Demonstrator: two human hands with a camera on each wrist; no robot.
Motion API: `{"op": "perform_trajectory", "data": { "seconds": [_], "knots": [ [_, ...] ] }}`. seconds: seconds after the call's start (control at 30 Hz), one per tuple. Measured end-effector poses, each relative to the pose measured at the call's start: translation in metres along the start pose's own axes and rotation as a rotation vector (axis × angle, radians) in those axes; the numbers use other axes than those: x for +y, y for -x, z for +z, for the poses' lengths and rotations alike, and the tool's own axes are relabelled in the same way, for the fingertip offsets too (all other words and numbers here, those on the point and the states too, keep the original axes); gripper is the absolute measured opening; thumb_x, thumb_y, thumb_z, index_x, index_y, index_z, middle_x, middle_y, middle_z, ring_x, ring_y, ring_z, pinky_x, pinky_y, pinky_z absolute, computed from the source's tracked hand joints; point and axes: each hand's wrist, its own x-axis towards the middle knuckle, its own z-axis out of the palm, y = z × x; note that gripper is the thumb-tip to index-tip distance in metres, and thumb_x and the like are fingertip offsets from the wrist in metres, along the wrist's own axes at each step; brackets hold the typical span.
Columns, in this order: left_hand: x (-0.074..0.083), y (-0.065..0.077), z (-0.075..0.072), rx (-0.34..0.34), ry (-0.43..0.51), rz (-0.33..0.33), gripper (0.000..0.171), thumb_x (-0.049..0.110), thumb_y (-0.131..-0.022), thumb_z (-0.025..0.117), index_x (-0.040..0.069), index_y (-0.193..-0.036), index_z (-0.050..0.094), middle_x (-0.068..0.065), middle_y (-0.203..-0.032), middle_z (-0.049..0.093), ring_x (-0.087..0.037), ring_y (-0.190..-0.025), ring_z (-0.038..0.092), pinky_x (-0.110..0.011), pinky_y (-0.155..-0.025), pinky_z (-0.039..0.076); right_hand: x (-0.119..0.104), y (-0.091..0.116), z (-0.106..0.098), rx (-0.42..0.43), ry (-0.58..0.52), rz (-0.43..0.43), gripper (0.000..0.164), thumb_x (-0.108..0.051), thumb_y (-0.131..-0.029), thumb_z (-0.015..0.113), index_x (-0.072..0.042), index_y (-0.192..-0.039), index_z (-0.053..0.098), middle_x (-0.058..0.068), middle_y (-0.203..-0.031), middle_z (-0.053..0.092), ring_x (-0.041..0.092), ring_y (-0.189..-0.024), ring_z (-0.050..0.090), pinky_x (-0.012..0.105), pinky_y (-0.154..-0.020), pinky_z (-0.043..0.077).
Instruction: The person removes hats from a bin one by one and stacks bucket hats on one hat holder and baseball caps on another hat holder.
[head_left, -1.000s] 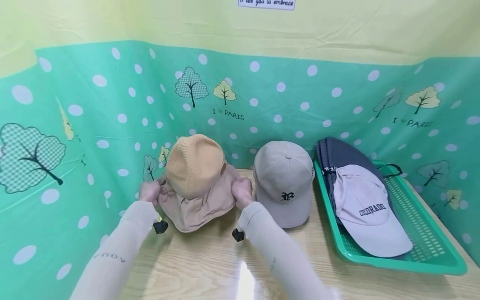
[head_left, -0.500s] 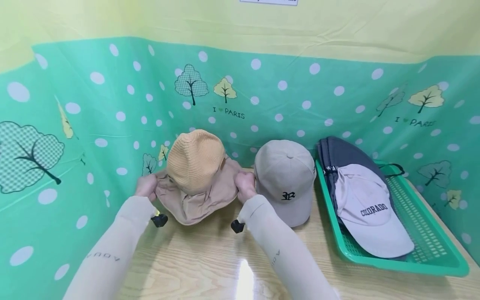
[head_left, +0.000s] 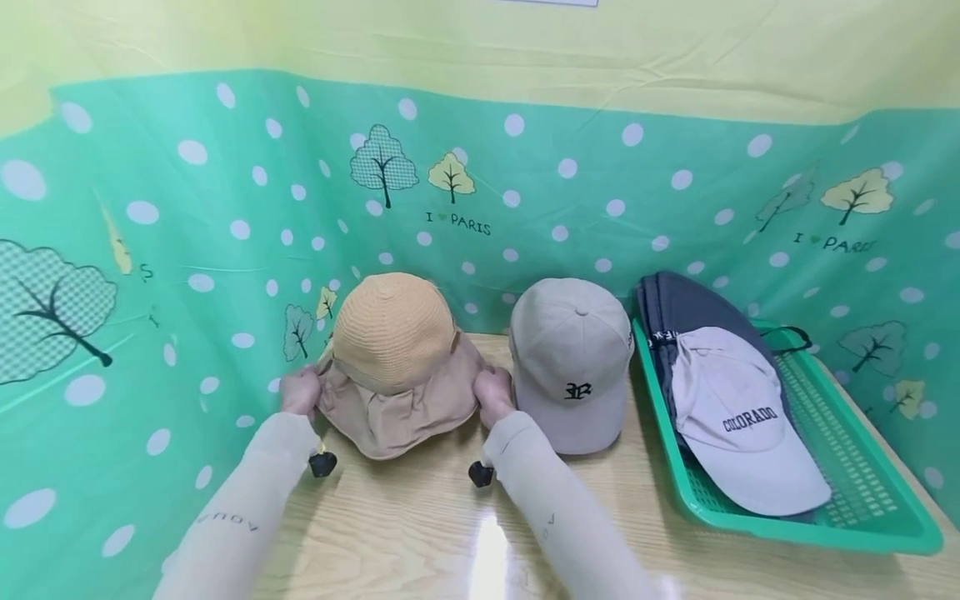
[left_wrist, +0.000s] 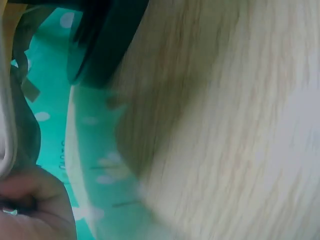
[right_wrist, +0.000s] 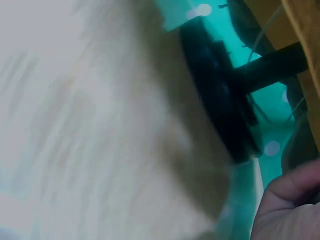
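A sun hat (head_left: 393,333) with a tan ribbed crown and a floppy pinkish-beige brim sits at the left of the head view, its crown rounded. My left hand (head_left: 300,392) grips the brim at its left edge. On the opposite side, my right hand (head_left: 494,393) pinches the brim's right edge, close beside a grey-beige baseball cap (head_left: 572,350) with a dark emblem. Under the hat, the right wrist view shows a dark round stand base (right_wrist: 215,100) with a post; part of a dark base (left_wrist: 107,45) also shows in the left wrist view.
At the right, a green plastic basket (head_left: 795,537) holds a white cap (head_left: 723,379) lettered COLORADO, lying over dark navy caps (head_left: 693,304). A green polka-dot curtain (head_left: 540,225) closes off the back and sides of the wooden table (head_left: 405,533).
The hat's crown was tilted and creased and is now rounded and more upright. Both hands rose slightly with the brim, then came down, still gripping it.
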Motion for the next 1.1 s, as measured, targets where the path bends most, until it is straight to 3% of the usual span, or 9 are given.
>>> {"op": "perform_trajectory", "data": {
  "seconds": [0.17,0.3,0.4,0.5,0.7,0.9,1.0,1.1],
  "knots": [
    [0.001,0.006,-0.006,0.122,-0.099,0.081,0.044,0.035,-0.102,0.024,0.001,-0.091,0.050,-0.013,-0.081,0.049,-0.026,-0.072,0.049,-0.036,-0.060,0.040,0.010,0.012,-0.012,-0.159,-0.092,0.051,0.031,-0.024,-0.103,0.027,-0.002,-0.111,0.048,0.006,-0.070,0.047,0.016,-0.052,0.046,0.027,-0.046,0.043],
    [0.009,0.017,-0.009,0.177,-0.178,0.167,0.047,0.037,-0.101,0.027,-0.002,-0.104,0.052,-0.020,-0.095,0.055,-0.035,-0.087,0.053,-0.043,-0.070,0.043,0.018,0.029,-0.023,-0.273,-0.104,0.077,0.028,-0.023,-0.104,0.024,-0.002,-0.110,0.042,0.006,-0.070,0.048,0.014,-0.050,0.047,0.025,-0.043,0.045],
    [0.016,0.027,-0.011,0.195,-0.222,0.269,0.047,0.035,-0.101,0.032,-0.006,-0.113,0.052,-0.023,-0.100,0.058,-0.037,-0.090,0.056,-0.046,-0.073,0.045,0.025,0.040,-0.035,-0.331,-0.068,0.074,0.026,-0.015,-0.100,0.029,0.003,-0.110,0.044,0.006,-0.071,0.050,0.014,-0.049,0.048,0.025,-0.042,0.045],
    [0.022,0.040,-0.013,0.213,-0.250,0.388,0.043,0.030,-0.101,0.036,-0.007,-0.112,0.054,-0.024,-0.100,0.059,-0.037,-0.088,0.057,-0.046,-0.073,0.046,0.030,0.051,-0.051,-0.378,-0.008,0.058,0.027,-0.011,-0.095,0.035,0.006,-0.112,0.046,0.006,-0.071,0.051,0.013,-0.050,0.049,0.026,-0.043,0.046],
    [0.031,0.074,-0.003,0.266,-0.242,0.616,0.030,0.022,-0.099,0.045,-0.006,-0.101,0.057,-0.021,-0.098,0.055,-0.034,-0.091,0.051,-0.047,-0.079,0.041,0.035,0.070,-0.090,-0.443,0.144,-0.056,0.028,-0.017,-0.101,0.037,0.006,-0.110,0.049,0.006,-0.071,0.054,0.014,-0.051,0.051,0.029,-0.046,0.050],
    [0.039,0.109,0.009,0.278,-0.192,0.852,0.019,0.014,-0.096,0.052,-0.003,-0.089,0.057,-0.016,-0.088,0.053,-0.028,-0.080,0.051,-0.038,-0.072,0.039,0.025,0.089,-0.128,-0.453,0.304,-0.223,0.028,-0.021,-0.101,0.044,0.005,-0.102,0.054,0.016,-0.071,0.057,0.020,-0.051,0.054,0.031,-0.046,0.048],
    [0.041,0.118,0.015,0.271,-0.193,0.939,0.014,0.010,-0.093,0.055,-0.002,-0.087,0.057,-0.013,-0.086,0.054,-0.024,-0.077,0.052,-0.033,-0.069,0.040,0.017,0.095,-0.145,-0.429,0.399,-0.302,0.027,-0.023,-0.101,0.046,0.002,-0.097,0.056,0.020,-0.070,0.059,0.021,-0.050,0.054,0.029,-0.045,0.045],
    [0.044,0.125,0.020,0.249,-0.198,0.991,0.009,0.007,-0.091,0.057,-0.001,-0.087,0.057,-0.011,-0.086,0.054,-0.022,-0.079,0.051,-0.031,-0.070,0.040,0.003,0.105,-0.162,-0.420,0.426,-0.343,0.023,-0.021,-0.101,0.047,-0.002,-0.092,0.056,0.017,-0.066,0.057,0.019,-0.049,0.050,0.028,-0.044,0.042]
  ]
}}
